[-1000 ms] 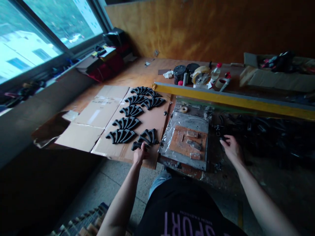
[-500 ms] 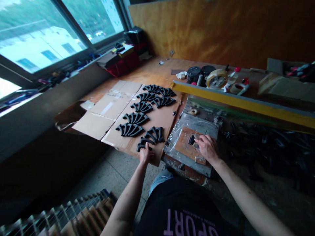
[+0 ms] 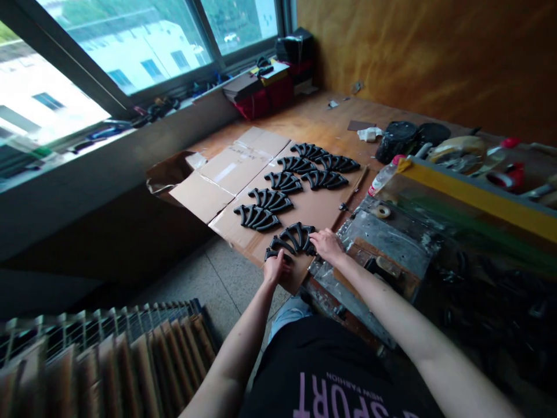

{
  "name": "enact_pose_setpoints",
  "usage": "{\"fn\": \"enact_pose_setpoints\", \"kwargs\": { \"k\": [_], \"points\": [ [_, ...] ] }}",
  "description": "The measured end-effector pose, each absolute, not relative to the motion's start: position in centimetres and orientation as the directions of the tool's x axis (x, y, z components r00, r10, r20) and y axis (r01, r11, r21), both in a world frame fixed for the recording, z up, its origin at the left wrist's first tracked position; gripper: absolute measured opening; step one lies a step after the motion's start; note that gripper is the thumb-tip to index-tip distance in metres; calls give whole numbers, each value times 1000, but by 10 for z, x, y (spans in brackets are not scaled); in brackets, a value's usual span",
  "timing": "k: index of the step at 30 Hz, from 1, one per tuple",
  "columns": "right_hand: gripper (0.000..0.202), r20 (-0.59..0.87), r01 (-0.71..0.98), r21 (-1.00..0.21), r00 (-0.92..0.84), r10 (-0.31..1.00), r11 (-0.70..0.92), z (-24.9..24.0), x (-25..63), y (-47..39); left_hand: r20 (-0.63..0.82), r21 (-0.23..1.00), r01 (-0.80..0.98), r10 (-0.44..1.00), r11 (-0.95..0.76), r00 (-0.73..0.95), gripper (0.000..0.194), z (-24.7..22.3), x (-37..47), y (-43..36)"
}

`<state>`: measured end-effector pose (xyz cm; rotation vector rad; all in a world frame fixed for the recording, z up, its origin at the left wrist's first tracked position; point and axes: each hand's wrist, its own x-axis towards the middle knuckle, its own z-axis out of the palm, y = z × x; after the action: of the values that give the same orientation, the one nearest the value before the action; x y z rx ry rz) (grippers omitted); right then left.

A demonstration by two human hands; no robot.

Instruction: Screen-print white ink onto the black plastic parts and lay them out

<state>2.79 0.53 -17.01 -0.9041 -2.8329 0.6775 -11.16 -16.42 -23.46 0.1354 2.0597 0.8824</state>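
— What's changed at the bench?

— The right hand (image 3: 327,244) has come across. Half a second ago it was over the metal plate (image 3: 387,235), fingers on a small dark piece; now it rests on the right end of the nearest fan of black curved parts (image 3: 292,239), at the near edge of the flattened cardboard (image 3: 226,180). The left hand (image 3: 275,268) has kept its place at the near left tip of that same fan.

— So both hands are on one stack?

— Yes — one at each end. I judge the work has passed from the plate to that stack, which sits at the near end of the rows of similar fans (image 3: 278,183).

— State of the grips?

— Left hand: fingers curled over the tip of a curved part, closed on it as far as I can see. Right hand: fingers laid on the parts; whether they pinch anything, I cannot tell — the back of the hand covers them.

— Anything else obscured?

— The small dark piece does not show under the right hand. The heap of dark items (image 3: 491,290) to the right of the plate is too dim to identify. The tubs and tape rolls (image 3: 456,148) at the far side are blurred.
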Motion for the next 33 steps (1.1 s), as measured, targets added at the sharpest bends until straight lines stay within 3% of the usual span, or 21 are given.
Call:
{"fn": "enact_pose_setpoints", "kwargs": {
  "k": [4, 10, 16, 19, 22, 25, 33],
  "points": [
    [28, -245, 617, -459, -779, 577, 639, -189, -6, 16, -686, 630, -225, 397, 743, -610, 53, -236, -111, -156],
    [24, -268, 730, -396, -672, 691, 557, -204, -17, 23, -695, 620, -152, 448, 770, -563, 51, -228, -124, -131],
    [28, -257, 767, -375, -626, 736, 521, -210, -20, 34, -679, 557, 33, 478, 830, -557, 53, -208, -145, -114],
    [29, -260, 738, -401, -660, 705, 543, -209, -16, 37, -593, 523, 133, 471, 842, -653, 52, -194, -134, -117],
    [32, -260, 718, -419, -682, 684, 556, -206, -11, 36, -313, 529, 372, 583, 762, -750, 45, -187, -108, -120],
    [33, -274, 715, -426, -686, 674, 554, -204, -10, 33, -82, 429, 635, 729, 642, -680, 47, -190, -84, -114],
    [37, -310, 727, -438, -674, 670, 528, -205, -14, 32, -80, 215, 719, 746, 661, -661, 48, -202, -79, -85]
  ]
}}
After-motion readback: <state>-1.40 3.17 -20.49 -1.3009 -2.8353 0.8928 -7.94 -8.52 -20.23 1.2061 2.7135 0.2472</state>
